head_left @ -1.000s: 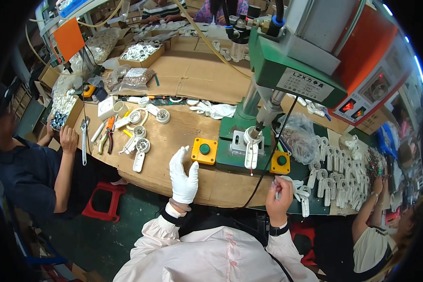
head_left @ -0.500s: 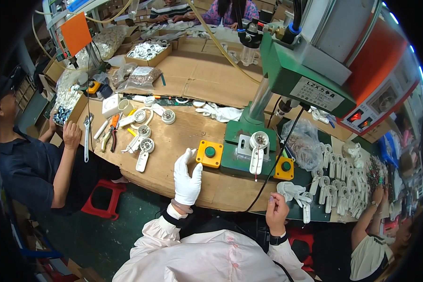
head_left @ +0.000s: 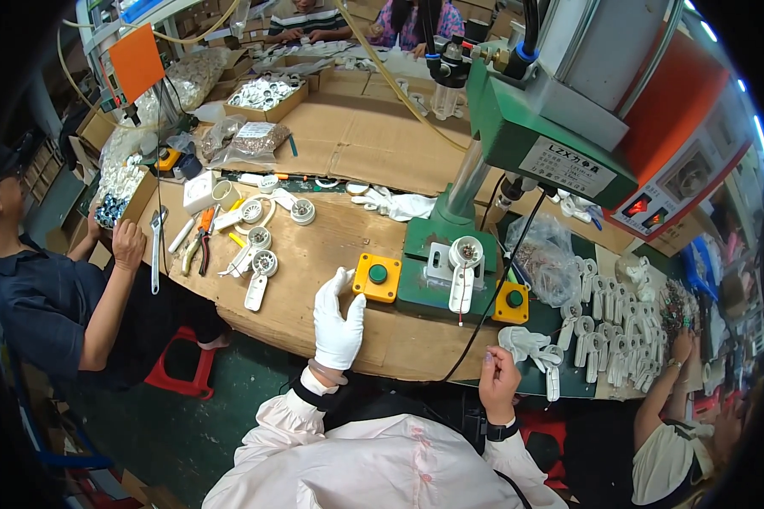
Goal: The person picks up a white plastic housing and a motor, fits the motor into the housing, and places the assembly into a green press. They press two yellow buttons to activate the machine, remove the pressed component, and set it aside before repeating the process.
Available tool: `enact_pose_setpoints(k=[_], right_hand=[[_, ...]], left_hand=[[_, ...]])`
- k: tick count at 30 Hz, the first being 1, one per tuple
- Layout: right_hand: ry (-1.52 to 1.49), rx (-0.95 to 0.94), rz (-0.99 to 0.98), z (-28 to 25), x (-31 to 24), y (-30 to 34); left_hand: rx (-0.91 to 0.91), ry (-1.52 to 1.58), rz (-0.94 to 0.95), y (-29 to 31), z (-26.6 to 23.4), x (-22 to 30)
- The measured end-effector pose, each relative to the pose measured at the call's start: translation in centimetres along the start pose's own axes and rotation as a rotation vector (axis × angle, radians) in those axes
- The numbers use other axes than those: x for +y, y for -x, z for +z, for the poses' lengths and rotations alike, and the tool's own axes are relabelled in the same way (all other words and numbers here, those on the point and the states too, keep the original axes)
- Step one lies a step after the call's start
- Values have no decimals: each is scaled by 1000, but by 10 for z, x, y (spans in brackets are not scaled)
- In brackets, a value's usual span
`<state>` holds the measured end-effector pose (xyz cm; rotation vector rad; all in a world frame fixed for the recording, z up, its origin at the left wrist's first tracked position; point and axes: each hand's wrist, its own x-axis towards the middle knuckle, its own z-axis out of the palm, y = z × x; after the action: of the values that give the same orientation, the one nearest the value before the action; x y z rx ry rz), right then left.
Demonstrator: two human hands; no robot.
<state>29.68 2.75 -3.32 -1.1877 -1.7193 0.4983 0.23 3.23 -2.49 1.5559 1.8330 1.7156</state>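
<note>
My left hand (head_left: 338,322), in a white glove, rests at the table's front edge with its fingers loosely bent and the thumb apart, holding nothing. Just beside its fingertips is a yellow box with a green push button (head_left: 377,276). My right hand (head_left: 500,382) is bare and hovers by the front edge, fingers curled in and nothing visible in them. Between and beyond my hands, a white round-headed plastic part with a handle (head_left: 461,288) sits on the metal fixture of the green press (head_left: 441,222). A second yellow button box (head_left: 511,303) is right of the press base.
A white glove (head_left: 525,343) and many similar white parts (head_left: 604,343) lie on the right. Pliers (head_left: 205,243), a wrench (head_left: 156,250) and several white parts (head_left: 261,280) lie left. A black cable (head_left: 482,327) crosses the front edge. Co-workers sit left, right and across.
My hands and the white part on the fixture stay in place. The view has shifted very slightly; the co-worker at the left leans a little further left.
</note>
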Motion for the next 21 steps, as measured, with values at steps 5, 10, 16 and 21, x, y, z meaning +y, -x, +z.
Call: enact_pose_setpoints(k=[5,10,16,21], right_hand=[[-6,3,14,-1,0,2],[4,12,76,-3,5,6],[-119,-8,145,-9,3,-7],[-64,34,38,-23,-25,-21]], left_hand=[[19,24,-2,2,0,-3],[41,38,-19,3,6,-5],[76,-43,155,5,-5,16],[-107,355,9,9,12,59]])
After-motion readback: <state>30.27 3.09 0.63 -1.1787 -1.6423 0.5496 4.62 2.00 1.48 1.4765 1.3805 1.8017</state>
